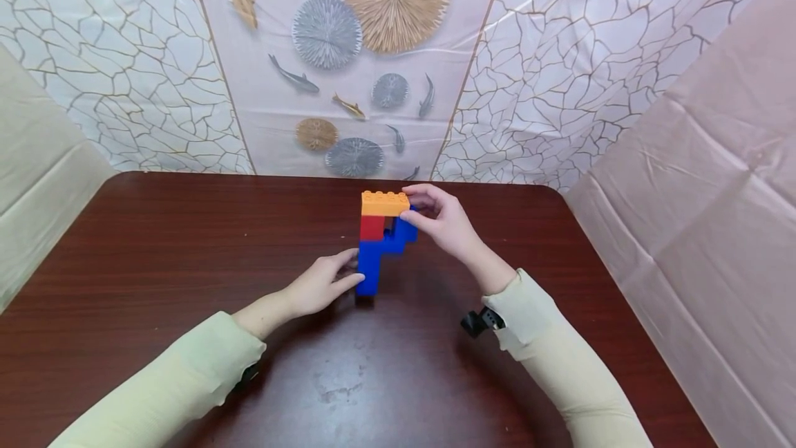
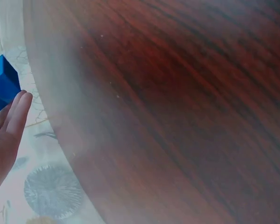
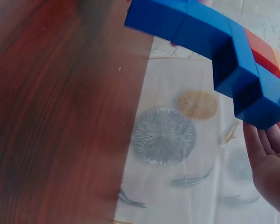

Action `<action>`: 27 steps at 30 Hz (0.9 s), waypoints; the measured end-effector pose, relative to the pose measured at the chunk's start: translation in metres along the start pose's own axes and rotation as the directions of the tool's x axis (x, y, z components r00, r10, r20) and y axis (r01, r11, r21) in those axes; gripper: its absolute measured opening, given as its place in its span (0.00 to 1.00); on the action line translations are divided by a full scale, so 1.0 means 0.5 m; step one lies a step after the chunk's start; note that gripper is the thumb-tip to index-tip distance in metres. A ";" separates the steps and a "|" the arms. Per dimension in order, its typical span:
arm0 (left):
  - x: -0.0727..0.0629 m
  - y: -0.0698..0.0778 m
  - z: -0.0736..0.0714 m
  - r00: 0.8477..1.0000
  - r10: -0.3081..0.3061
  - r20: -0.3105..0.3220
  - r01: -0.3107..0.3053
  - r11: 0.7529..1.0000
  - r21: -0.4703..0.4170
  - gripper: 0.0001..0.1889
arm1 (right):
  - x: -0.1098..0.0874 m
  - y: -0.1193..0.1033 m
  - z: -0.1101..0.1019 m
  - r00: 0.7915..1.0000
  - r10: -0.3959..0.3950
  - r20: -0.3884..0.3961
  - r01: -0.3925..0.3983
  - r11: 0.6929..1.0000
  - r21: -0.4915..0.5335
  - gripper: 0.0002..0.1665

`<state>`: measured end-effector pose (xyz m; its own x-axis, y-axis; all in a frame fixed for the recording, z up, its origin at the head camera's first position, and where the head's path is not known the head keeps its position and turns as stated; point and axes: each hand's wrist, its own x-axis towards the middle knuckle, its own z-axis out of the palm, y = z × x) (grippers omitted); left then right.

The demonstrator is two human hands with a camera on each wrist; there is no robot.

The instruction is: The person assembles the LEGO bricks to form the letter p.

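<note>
Toy building bricks are joined in one upright structure in front of me. A yellow-orange brick (image 1: 385, 206) lies across its top, over a red brick (image 1: 372, 228) on the left and stepped blue bricks (image 1: 370, 269) below and to the right. My left hand (image 1: 318, 287) holds the lowest blue part between thumb and fingers; the left wrist view shows only a blue corner (image 2: 4, 81) by the fingertips. At the upper right end, my right hand (image 1: 444, 220) grips the orange and blue bricks. Hollow blue undersides (image 3: 247, 100) show in the right wrist view. Whether the base touches the table cannot be told.
The dark brown wooden table (image 1: 155, 247) has rounded far corners. Behind it hangs a patterned cloth (image 1: 535, 88) with gold lines, discs and fish. Plain fabric walls (image 1: 703, 192) stand at both sides. A small black device (image 1: 481, 322) sits at the right wrist.
</note>
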<state>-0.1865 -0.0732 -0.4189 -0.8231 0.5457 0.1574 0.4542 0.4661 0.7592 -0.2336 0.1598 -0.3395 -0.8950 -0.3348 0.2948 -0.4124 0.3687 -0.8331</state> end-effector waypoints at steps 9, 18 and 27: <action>0.000 0.017 0.010 0.999 -0.003 0.047 0.011 0.985 -0.171 0.51 | 0.033 0.042 0.007 0.972 0.204 -0.113 -0.202 0.979 0.034 0.17; -0.007 0.017 0.018 0.997 -0.046 0.068 0.054 0.991 -0.125 0.50 | 0.038 0.062 0.025 0.951 0.305 -0.045 -0.305 0.952 -0.011 0.22; -0.006 0.015 0.018 0.990 -0.136 0.023 0.137 0.989 -0.060 0.48 | 0.039 0.086 0.042 0.925 0.378 0.025 -0.373 0.921 -0.116 0.26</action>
<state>-0.1776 -0.0650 -0.4193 -0.8692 0.4930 0.0379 0.3156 0.4941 0.8101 -0.2651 0.1511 -0.3791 -0.9799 -0.1922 -0.0537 -0.0656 0.5645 -0.8228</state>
